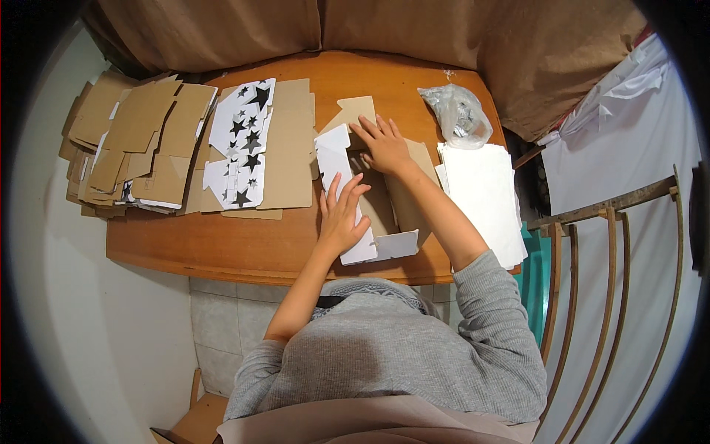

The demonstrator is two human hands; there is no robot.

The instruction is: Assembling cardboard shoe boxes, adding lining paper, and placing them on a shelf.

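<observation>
Wooden table (222, 248) by brown curtain (222, 29) — left hand (342, 218), right hand (384, 144) spread flat on cardboard box (384, 214).

The left hand (342, 214) covers the near part of the white flap (334, 159) of the half-folded cardboard box (384, 207). The right hand (384, 144) hides the box's far wall. The contents of the clear plastic bag (457, 112) (far right corner of the tabletop (222, 244)) are too blurred to identify. The lower blanks in the cardboard stack (133, 144) at the left edge are concealed by those above.
</observation>
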